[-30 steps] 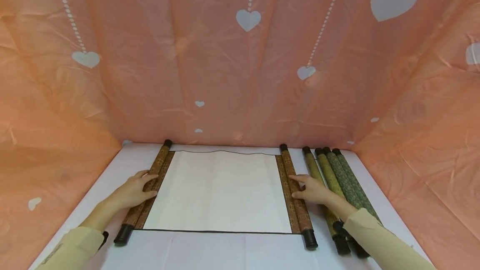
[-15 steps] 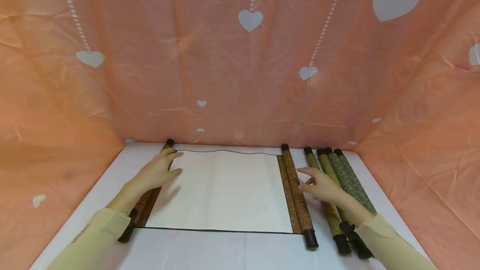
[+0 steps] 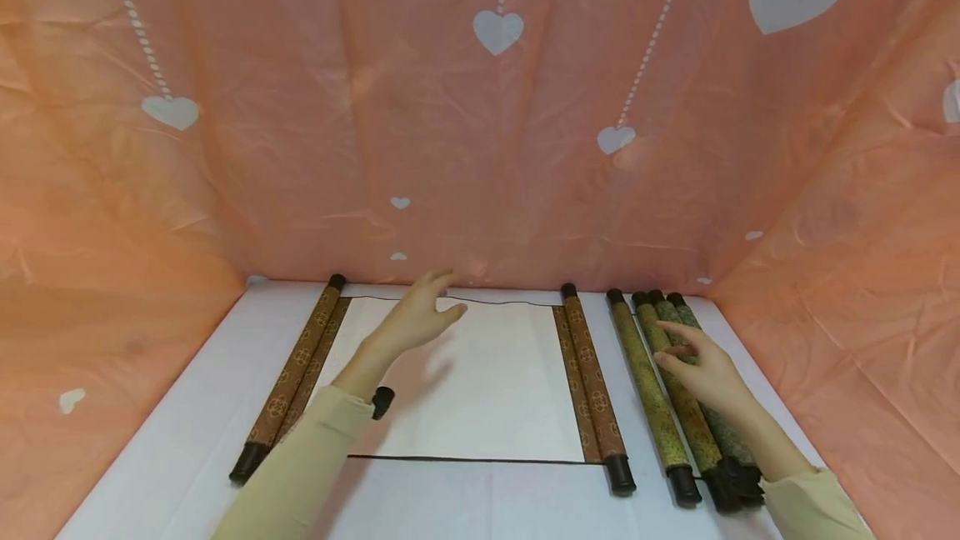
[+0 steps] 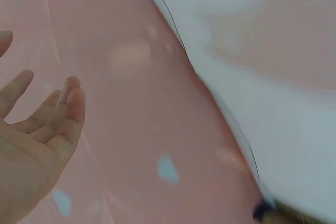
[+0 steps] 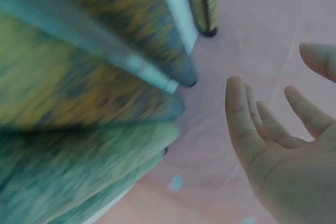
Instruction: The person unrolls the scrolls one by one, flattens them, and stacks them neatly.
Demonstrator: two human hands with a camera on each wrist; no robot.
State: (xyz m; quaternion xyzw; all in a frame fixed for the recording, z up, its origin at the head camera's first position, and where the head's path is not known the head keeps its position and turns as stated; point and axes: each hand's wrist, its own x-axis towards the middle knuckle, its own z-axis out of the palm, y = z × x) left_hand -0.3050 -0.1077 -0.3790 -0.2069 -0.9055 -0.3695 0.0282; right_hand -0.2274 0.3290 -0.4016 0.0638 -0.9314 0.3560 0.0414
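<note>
A hanging scroll lies unrolled, its white sheet between a brown patterned left roller and a matching right roller. Over the far part of the sheet my left hand hovers with fingers loosely extended, holding nothing; its shadow falls on the paper. My right hand is above the rolled scrolls at the right, thumb and fingers apart and nothing between them. Under and beside it lie a yellow-green scroll, a second yellow-green scroll and a darker green pair, partly hidden by the hand and forearm.
A white table carries everything. Orange-pink cloth with pale hearts rises behind it and along both sides. All the rollers have black end caps, such as the near left cap.
My left hand has left the left roller and moved right, over the sheet. My right hand has come off the right roller and moved right, over the rolled scrolls.
</note>
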